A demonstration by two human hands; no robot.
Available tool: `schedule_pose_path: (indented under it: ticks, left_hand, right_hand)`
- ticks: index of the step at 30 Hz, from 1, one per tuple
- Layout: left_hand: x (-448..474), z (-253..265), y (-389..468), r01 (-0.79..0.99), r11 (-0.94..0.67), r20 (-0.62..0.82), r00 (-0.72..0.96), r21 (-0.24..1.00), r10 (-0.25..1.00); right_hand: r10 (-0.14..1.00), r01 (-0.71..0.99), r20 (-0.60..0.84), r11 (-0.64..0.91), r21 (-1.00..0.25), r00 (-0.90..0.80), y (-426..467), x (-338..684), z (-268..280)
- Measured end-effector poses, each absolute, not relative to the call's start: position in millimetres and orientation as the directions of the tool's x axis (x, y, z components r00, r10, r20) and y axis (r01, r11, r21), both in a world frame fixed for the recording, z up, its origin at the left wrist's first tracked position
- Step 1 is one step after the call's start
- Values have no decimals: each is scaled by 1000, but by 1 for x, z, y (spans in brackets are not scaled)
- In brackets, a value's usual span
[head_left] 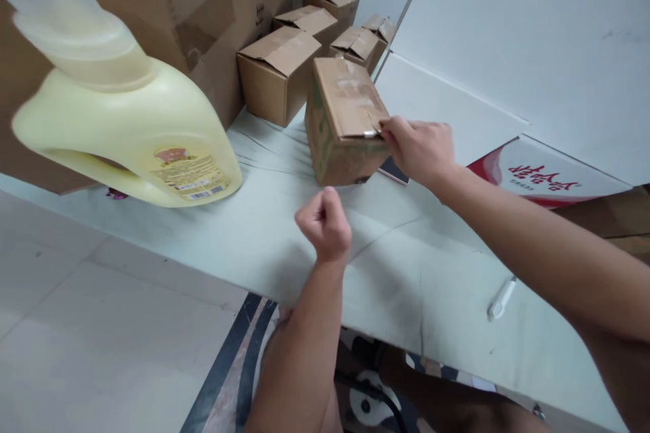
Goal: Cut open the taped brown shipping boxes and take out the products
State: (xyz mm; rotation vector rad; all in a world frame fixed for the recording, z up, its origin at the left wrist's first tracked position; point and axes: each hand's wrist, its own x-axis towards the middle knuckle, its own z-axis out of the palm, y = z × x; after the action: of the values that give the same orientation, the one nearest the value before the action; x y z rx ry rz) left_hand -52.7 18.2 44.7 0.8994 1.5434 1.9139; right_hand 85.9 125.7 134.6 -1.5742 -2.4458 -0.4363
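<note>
A small taped cardboard box (350, 98) stands on the pale table cover, with creased clear tape across its top and green print on its side. My right hand (419, 149) is closed in a pinch at the near right corner of its top, gripping the edge there; the flap looks torn beside the fingertips. Just in front of the box, my left hand (325, 226) is held up as a fist, apart from the box. Whatever the fist may hold is hidden. Behind my right hand, a dark flat object (395, 170) is partly covered.
A large yellow detergent bottle (137, 122) and a big carton (203, 7) are on the left. Several small boxes (279, 71) line up behind. A small white tool (502, 299) lies near the front right, below a red-and-white printed box (546, 176). The table edge is close.
</note>
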Motion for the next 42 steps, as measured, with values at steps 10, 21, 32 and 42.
schedule_pose_path:
  ticks: [10,21,32,42]
  left_hand:
    - [-44,41,33,-120,-424,233,-686,897,689]
    - [27,32,32,-263,-339,360,33,903,933]
    - [63,28,9,-229,-277,289,21,933,957]
    - [66,35,-4,-173,-273,280,14,946,960]
  right_hand:
    - [511,826,723,544,147,-466,-44,244,100]
    - [518,776,825,416,-475,227,-113,303,32]
    - [499,694,785,415,-588,366,-128,328,26]
    - [521,646,540,-29,-762,661,-146,355,21]
